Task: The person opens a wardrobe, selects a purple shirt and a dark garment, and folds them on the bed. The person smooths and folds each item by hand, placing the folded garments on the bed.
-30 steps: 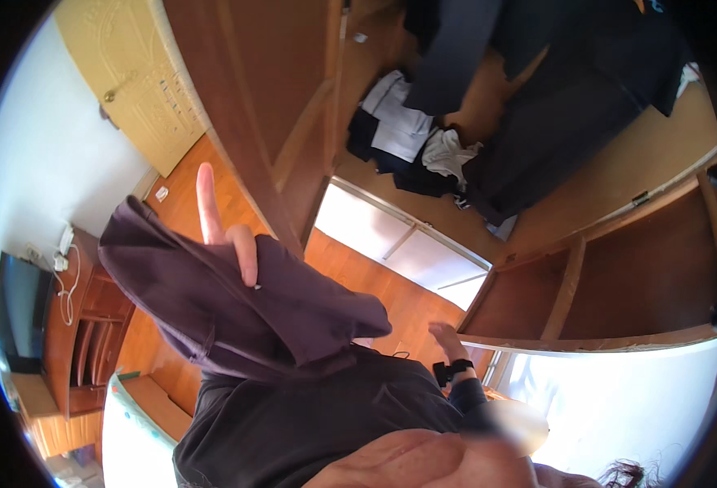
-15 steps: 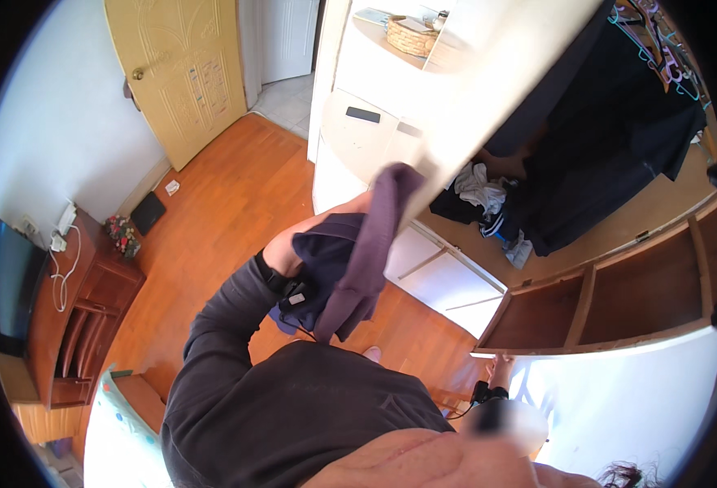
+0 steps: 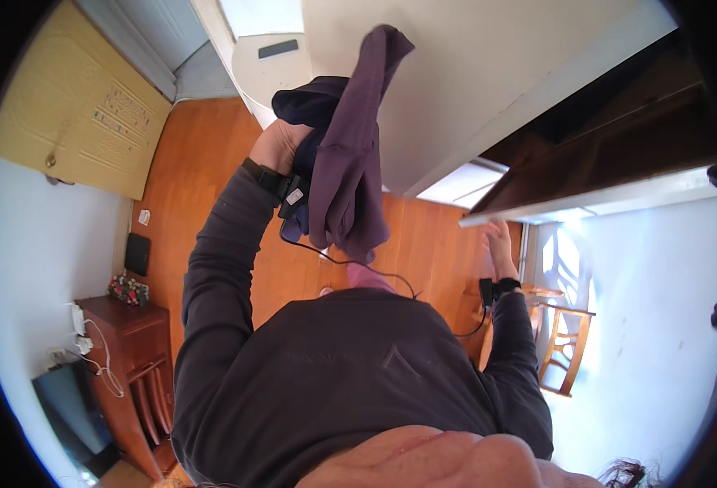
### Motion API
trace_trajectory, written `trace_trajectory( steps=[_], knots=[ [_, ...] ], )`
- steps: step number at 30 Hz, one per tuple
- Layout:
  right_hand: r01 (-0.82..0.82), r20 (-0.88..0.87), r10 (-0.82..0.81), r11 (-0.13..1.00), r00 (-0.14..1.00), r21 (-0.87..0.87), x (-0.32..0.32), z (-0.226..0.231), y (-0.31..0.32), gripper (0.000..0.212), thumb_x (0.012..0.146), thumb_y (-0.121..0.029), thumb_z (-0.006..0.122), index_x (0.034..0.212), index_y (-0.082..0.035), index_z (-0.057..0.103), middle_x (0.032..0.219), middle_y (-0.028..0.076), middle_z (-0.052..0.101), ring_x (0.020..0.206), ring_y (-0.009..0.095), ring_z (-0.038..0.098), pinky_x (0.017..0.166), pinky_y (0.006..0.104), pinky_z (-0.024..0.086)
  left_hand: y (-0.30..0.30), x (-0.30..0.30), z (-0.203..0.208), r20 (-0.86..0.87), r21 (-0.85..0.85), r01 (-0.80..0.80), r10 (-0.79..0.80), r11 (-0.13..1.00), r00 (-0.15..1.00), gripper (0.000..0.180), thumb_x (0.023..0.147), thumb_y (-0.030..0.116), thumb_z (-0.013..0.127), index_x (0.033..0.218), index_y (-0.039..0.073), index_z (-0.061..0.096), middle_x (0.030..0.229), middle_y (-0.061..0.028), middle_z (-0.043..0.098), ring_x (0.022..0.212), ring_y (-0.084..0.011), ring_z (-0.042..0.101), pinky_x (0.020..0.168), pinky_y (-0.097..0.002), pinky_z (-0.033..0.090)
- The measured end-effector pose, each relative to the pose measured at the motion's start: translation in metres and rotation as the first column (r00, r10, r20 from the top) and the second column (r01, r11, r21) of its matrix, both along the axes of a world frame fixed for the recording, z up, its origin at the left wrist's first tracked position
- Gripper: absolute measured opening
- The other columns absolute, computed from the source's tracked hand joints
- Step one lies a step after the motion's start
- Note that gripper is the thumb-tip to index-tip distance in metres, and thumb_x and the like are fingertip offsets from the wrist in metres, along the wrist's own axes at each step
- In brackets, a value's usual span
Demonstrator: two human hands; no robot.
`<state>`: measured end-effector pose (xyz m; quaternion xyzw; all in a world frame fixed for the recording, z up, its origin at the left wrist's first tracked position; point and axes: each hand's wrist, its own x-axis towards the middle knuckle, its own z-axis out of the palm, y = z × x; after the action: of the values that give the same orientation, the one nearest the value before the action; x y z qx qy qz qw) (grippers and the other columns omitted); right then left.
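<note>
My left hand is closed around a bundle of clothing, held out in front of my chest. A dark navy garment lies against the palm, and a purple garment drapes over it and hangs down; the fingers are partly hidden behind the cloth. On the right, my right hand is raised at the edge of a wardrobe door with a brown inner side. Its fingers are stretched and apart, close to that edge; whether they touch it I cannot tell. Each wrist wears a black band with a small device.
A pale wardrobe panel stands ahead. A dark flat object lies on a rounded white shelf. Wooden chair at right; brown cabinet, flowers and yellow door at left.
My view has shifted, and the wardrobe opening looks narrower, its hanging clothes out of sight. My right hand's fingers now show apart at the door edge. The left still holds the clothing.
</note>
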<state>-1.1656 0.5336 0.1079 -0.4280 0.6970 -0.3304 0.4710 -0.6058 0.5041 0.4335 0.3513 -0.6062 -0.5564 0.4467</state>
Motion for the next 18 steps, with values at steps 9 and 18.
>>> trace_trajectory(
  steps=[9, 18],
  knots=[
    [-0.114, 0.042, 0.115, 0.993, 0.993, -0.007, 0.065, -0.018, -0.081, 0.040, 0.102, -0.013, 0.060, 0.140, -0.007, 0.049, 0.131, 0.007, 0.068, 0.106, 0.018, 0.071, 0.081, 0.0294, 0.054, -0.099, -0.019, -0.053, 0.131, 0.051, -0.137, 0.129, 0.989, 0.983, 0.059, 0.097, 0.014, 0.066, 0.150, 0.001, 0.044, 0.107, -0.0037, 0.062, 0.090, -0.0121, 0.056, 0.080, -0.0264, 0.048],
    [-0.136, 0.000, 0.136, 0.990, 0.991, 0.025, 0.110, -0.023, -0.154, 0.024, 0.104, -0.020, 0.060, 0.124, -0.007, 0.059, 0.119, 0.007, 0.073, 0.100, 0.017, 0.073, 0.082, 0.0284, 0.053, -0.116, -0.004, -0.068, 0.231, 0.097, -0.226, 0.199, 0.969, 0.952, 0.056, 0.098, 0.014, 0.065, 0.149, 0.001, 0.047, 0.100, -0.0023, 0.061, 0.084, -0.0108, 0.054, 0.075, -0.0249, 0.046]
  ],
)
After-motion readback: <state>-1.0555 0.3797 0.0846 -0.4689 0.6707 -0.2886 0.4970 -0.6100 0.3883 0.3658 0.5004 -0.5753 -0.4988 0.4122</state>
